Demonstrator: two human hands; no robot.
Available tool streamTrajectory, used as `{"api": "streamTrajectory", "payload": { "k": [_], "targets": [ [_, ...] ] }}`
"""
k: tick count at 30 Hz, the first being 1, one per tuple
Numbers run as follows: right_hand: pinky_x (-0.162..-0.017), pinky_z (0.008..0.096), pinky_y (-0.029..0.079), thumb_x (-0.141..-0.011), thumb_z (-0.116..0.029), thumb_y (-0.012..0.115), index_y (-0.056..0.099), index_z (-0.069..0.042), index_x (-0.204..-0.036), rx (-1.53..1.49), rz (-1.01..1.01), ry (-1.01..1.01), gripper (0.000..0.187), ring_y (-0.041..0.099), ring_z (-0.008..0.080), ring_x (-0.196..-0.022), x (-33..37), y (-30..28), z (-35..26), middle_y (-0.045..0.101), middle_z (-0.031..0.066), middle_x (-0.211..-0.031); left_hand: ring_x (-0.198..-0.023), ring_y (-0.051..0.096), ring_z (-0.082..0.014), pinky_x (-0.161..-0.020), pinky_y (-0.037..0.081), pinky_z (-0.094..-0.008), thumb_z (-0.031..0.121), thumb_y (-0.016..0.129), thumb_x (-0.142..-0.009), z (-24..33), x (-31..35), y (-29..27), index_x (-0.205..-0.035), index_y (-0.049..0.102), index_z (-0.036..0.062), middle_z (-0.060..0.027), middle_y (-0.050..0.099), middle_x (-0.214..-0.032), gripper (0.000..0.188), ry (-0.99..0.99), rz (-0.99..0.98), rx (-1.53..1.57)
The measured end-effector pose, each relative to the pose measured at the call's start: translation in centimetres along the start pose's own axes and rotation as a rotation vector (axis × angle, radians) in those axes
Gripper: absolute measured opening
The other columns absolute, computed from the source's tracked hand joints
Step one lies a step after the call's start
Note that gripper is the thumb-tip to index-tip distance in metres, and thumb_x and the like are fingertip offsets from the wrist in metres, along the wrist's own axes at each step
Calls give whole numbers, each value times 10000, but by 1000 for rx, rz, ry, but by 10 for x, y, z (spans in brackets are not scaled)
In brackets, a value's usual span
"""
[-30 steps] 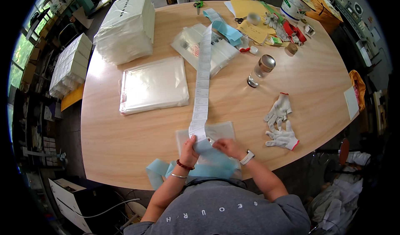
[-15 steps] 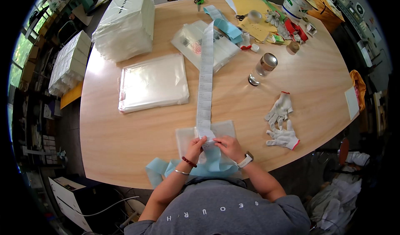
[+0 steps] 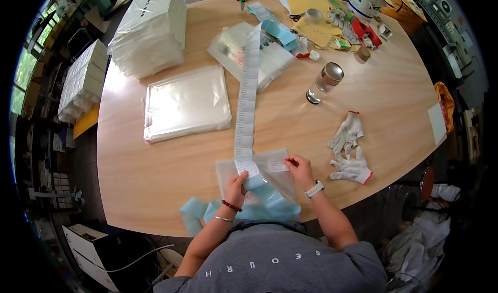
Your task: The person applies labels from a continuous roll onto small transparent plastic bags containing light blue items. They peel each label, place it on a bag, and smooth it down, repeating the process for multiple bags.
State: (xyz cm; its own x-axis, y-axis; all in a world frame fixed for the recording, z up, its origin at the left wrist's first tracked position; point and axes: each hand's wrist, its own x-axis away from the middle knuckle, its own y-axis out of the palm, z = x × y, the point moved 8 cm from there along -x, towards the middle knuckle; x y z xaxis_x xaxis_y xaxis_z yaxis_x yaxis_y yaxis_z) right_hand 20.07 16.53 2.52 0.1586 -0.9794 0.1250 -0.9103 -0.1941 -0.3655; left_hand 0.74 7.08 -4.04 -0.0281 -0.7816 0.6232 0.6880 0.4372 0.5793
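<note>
Your left hand (image 3: 237, 185) sat at the near edge of the desk (image 3: 155, 189), its fingers pinched on the near end of the long strip of white labels (image 3: 245, 106), right where the label sheet peels from its pale blue backing ribbon (image 3: 270, 202). The strip ran straight away from you across the desk, up to the pile of small clear packets (image 3: 244, 54) at the far side. The spent backing curled in loops off the desk edge, against your grey shirt.

Your right hand (image 3: 300, 169) rested just beside the left, on a flat clear plastic bag (image 3: 270, 171) that lay under both hands. Its fingertips pressed down on a small white label (image 3: 277, 165) stuck to the bag; the fingers looked closed flat on it rather than gripping anything, though the view was too small to be sure.

A pair of white work gloves (image 3: 350, 150) with red cuffs lay to your right, well apart from the bag. A glass jar with a metal lid (image 3: 326, 81) lay on its side further off. To your left sat a flat stack of clear bags (image 3: 187, 103), and beyond it a taller stack (image 3: 150, 31).
</note>
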Motion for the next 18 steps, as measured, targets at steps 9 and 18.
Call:
{"api": "streamTrajectory", "payload": {
  "k": [9, 18],
  "targets": [
    [-598, 315, 456, -708, -134, 636, 584, 6, -824, 222, -52, -107, 189, 562, 216, -655, -10, 24, 12, 574, 112, -730, -794, 586, -152, -700, 475, -276, 188, 539, -828, -2, 1, 0, -898, 568, 16, -61, 603, -864, 188, 16, 15, 11],
    [-630, 328, 441, -652, -168, 689, 563, -30, -820, 430, -38, -201, 252, 538, 229, -741, -34, 13, -4, 502, 106, -850, -812, 577, -154, -729, 462, -278, 193, 532, -832, -3, 1, -5, -947, 550, -3, -71, 596, -887, 228, 18, 20, -36]
  ]
}}
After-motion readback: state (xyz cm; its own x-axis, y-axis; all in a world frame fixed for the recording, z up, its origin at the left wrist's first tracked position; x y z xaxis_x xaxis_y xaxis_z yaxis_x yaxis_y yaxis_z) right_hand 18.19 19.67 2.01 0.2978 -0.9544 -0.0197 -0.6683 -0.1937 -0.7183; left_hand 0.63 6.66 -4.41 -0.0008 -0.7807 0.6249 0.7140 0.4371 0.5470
